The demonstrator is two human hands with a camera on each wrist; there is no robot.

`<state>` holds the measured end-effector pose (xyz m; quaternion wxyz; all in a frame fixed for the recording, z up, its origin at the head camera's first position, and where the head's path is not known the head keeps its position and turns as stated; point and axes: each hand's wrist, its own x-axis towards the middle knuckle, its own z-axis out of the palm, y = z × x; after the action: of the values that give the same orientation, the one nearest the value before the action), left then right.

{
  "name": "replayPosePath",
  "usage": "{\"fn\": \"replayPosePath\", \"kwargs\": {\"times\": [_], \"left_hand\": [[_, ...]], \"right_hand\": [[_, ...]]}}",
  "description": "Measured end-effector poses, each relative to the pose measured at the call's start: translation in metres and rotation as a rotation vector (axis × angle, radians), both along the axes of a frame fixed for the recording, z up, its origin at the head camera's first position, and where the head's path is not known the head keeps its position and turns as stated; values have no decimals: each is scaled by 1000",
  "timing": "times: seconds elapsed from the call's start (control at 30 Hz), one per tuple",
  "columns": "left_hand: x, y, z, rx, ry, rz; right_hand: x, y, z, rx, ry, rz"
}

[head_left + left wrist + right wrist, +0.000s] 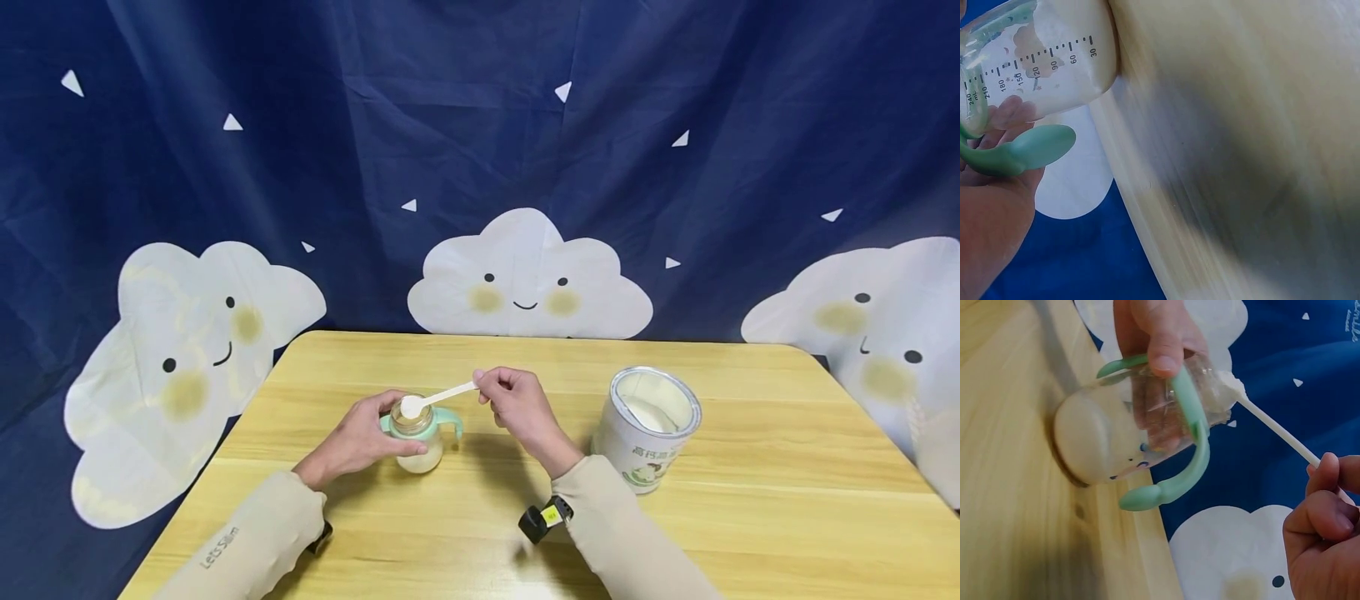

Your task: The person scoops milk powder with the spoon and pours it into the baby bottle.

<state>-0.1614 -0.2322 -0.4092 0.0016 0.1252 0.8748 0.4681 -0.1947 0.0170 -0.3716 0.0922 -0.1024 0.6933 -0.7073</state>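
A clear baby bottle with mint green handles stands uncapped on the table. My left hand grips it around its upper part, thumb on the near side. Pale contents fill the bottom of the bottle, and a printed scale shows on its wall in the left wrist view. My right hand pinches the handle end of a long white scoop. The scoop's bowl, heaped with white powder, is at the bottle's open mouth; whether it touches the rim I cannot tell.
To the right stands an open white can with pale powder inside. The wooden table ends at the back against a dark blue curtain printed with clouds. A black strap device sits at my right wrist.
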Motion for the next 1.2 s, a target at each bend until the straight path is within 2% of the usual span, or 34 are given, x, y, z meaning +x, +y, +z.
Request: {"fn": "replayPosePath", "kwargs": {"times": [0.5,0.87,1.2], "left_hand": [[0,-1,-1,-3,1,7],[0,-1,-2,-4,-4,7],[0,-2,-2,-2,8,-2]], "right_hand": [[0,0,-2,-18,-50,47],[2,3,-1,33,7,78],[1,5,1,13,50,92]]}}
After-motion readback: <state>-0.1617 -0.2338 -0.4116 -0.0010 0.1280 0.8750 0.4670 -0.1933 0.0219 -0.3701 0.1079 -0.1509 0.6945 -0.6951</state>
